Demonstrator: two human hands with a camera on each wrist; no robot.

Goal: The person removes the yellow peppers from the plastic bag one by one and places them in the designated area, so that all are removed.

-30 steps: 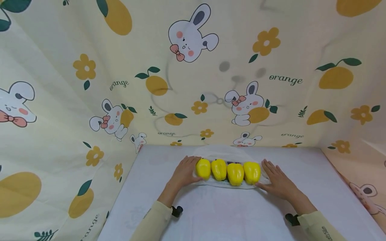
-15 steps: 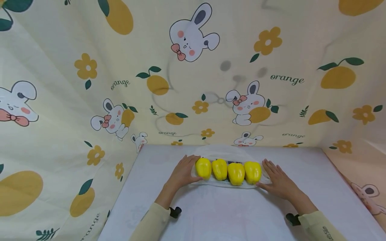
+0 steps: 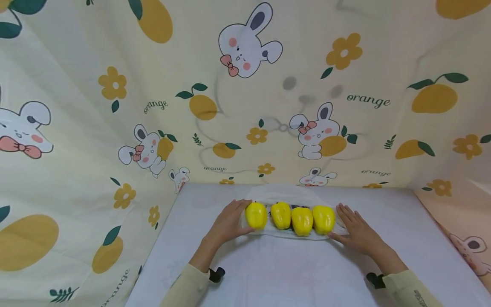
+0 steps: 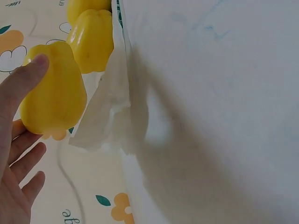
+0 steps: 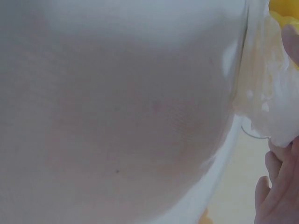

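Note:
Several yellow bell peppers [image 3: 301, 221] form a row on a thin translucent plastic bag [image 3: 281, 194] with dark print. My left hand [image 3: 226, 222] grips the leftmost bell pepper [image 3: 256, 215], thumb at the near side and fingers beyond. In the left wrist view that pepper [image 4: 56, 98] sits apart from its neighbour [image 4: 92, 42], and crumpled bag plastic [image 4: 105, 112] hangs beside it. At the other end, my right hand [image 3: 358, 232] is spread with straight fingers around the rightmost pepper [image 3: 324, 219]. Its thumb [image 5: 292, 42] lies against the bag plastic [image 5: 261, 79] in the right wrist view.
The row lies toward the back of a white tabletop [image 3: 284, 273]. A cream curtain [image 3: 238, 102] printed with rabbits and oranges rises behind it and along both sides. Small black wrist cameras [image 3: 217, 275] sit at both cuffs.
My left hand has shifted slightly left with the leftmost bell pepper, widening the gap to the second pepper. My right hand stays in place beside the row.

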